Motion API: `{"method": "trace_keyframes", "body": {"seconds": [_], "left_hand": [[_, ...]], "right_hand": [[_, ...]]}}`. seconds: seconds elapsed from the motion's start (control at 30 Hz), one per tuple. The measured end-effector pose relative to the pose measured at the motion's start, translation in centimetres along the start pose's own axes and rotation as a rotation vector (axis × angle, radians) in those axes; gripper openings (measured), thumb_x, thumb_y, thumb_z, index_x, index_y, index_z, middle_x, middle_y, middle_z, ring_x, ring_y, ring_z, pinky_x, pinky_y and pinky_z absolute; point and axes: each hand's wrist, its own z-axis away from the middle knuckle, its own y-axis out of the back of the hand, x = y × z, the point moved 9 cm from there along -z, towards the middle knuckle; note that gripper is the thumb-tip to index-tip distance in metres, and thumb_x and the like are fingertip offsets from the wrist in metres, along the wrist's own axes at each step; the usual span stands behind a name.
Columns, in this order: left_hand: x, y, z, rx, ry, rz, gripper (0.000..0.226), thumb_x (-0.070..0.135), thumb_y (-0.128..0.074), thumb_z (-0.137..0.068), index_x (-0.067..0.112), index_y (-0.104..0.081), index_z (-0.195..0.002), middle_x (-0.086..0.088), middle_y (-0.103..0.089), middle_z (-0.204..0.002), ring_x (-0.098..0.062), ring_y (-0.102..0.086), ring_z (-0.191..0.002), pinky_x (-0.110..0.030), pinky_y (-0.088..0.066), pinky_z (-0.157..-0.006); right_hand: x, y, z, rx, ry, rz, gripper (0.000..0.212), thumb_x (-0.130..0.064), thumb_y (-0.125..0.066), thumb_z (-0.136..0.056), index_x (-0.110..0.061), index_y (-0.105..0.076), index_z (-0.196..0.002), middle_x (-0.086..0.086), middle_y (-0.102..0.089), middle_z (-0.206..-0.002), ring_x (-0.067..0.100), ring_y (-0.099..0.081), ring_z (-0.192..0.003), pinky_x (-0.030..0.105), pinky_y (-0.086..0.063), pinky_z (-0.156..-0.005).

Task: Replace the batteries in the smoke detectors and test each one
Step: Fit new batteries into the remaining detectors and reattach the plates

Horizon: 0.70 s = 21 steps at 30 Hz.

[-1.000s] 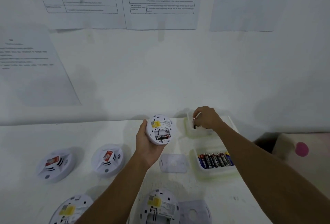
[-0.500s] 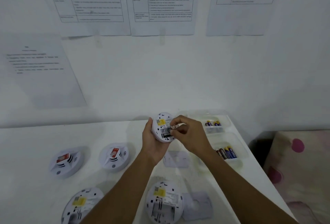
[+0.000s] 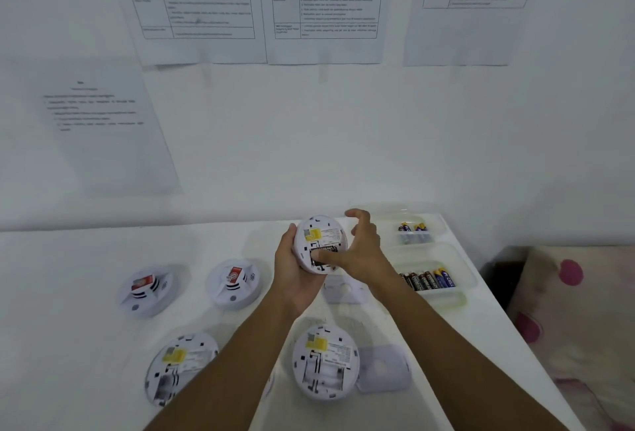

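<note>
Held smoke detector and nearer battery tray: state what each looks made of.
Held smoke detector: probably matte white moulded plastic, with paper-looking labels stuck on its back. Nearer battery tray: apparently thin clear plastic; the batteries show through its glossy walls.

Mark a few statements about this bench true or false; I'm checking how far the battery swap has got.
1. The left hand grips a round white plastic smoke detector, its back toward the camera. True.
2. The right hand reaches into a clear plastic tray. False: its thumb presses into the held detector's battery compartment.
3. Two white smoke detectors with red stickers lie face up on the white table. True.
4. Both clear plastic trays are empty. False: the near tray and the far tray each hold batteries.
</note>
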Motion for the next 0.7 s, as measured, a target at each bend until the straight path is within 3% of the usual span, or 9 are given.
{"method": "trace_keyframes", "body": {"seconds": [0.1,0.17,0.27,0.33,0.4,0.47,0.57,0.7], "left_hand": [[0.4,0.8,0.9,0.016,-0.004,-0.014,0.054,0.047,-0.037,-0.098,0.006,-0.064,-0.121,-0.024,-0.061,-0.128,-0.035,-0.057,-0.117,-0.046,-0.043,-0.104],[1.2,1.4,1.4,0.033,-0.028,-0.009,0.054,0.047,-0.037,-0.099,0.007,-0.062,-0.124,-0.023,-0.061,-0.128,-0.034,-0.059,-0.114,-0.044,-0.045,-0.099],[3.1,2.6,2.0,0.053,-0.079,0.031,0.056,0.047,-0.037,-0.099,0.008,-0.055,-0.135,-0.021,-0.058,-0.134,-0.034,-0.055,-0.122,-0.044,-0.043,-0.102],[4.1,3.7,2.3,0.072,-0.095,0.056,0.055,0.047,-0.038,-0.100,0.010,-0.055,-0.136,-0.020,-0.058,-0.136,-0.035,-0.051,-0.128,-0.046,-0.041,-0.107],[4.5,4.4,2.5,0.087,-0.111,0.057,0.052,0.047,-0.038,-0.100,0.012,-0.058,-0.132,-0.018,-0.062,-0.131,-0.034,-0.053,-0.126,-0.047,-0.040,-0.108],[4.6,4.6,2.8,0.087,-0.114,0.054,0.050,0.047,-0.038,-0.100,0.012,-0.062,-0.126,-0.017,-0.066,-0.123,-0.034,-0.056,-0.121,-0.047,-0.040,-0.108],[4.5,4.7,3.1,0.088,-0.108,0.056,0.050,0.048,-0.038,-0.100,0.012,-0.061,-0.126,-0.017,-0.064,-0.126,-0.034,-0.056,-0.121,-0.048,-0.040,-0.108],[5.0,5.2,3.2,0.089,-0.115,0.060,0.052,0.048,-0.038,-0.100,0.013,-0.058,-0.132,-0.017,-0.063,-0.129,-0.033,-0.057,-0.119,-0.048,-0.040,-0.108]], "right_hand": [[-0.3,-1.0,0.1,-0.044,0.006,0.040,0.103,-0.040,-0.091,-0.057,-0.028,-0.026,-0.135,0.003,-0.036,-0.124,0.021,-0.033,-0.122,0.040,-0.040,-0.101],[-0.6,-1.6,0.2,-0.054,0.067,0.053,0.094,-0.041,-0.088,-0.063,-0.025,-0.028,-0.134,0.003,-0.041,-0.118,0.017,-0.039,-0.113,0.035,-0.043,-0.093],[-0.4,-1.5,0.5,-0.115,0.204,0.223,0.055,-0.039,-0.077,-0.078,-0.019,-0.048,-0.121,-0.002,-0.055,-0.101,0.010,-0.050,-0.087,0.025,-0.042,-0.070],[0.1,-2.4,0.8,-0.253,0.327,0.527,0.037,-0.034,-0.074,-0.083,-0.016,-0.062,-0.112,-0.003,-0.063,-0.101,0.013,-0.056,-0.088,0.027,-0.041,-0.074],[1.2,-3.8,0.9,-0.396,0.382,0.823,0.039,-0.034,-0.074,-0.082,-0.017,-0.065,-0.116,0.000,-0.065,-0.114,0.018,-0.057,-0.102,0.029,-0.043,-0.080],[2.1,-4.7,0.6,-0.451,0.372,0.971,0.050,-0.037,-0.077,-0.078,-0.020,-0.062,-0.122,0.002,-0.063,-0.120,0.022,-0.057,-0.109,0.033,-0.046,-0.084],[3.2,-5.3,-0.1,-0.483,0.324,1.014,0.058,-0.038,-0.081,-0.072,-0.022,-0.060,-0.124,0.006,-0.060,-0.119,0.026,-0.057,-0.106,0.032,-0.044,-0.080],[3.4,-5.6,-0.7,-0.459,0.342,0.984,0.050,-0.036,-0.079,-0.074,-0.020,-0.062,-0.118,0.006,-0.065,-0.112,0.025,-0.060,-0.096,0.034,-0.051,-0.081]]}}
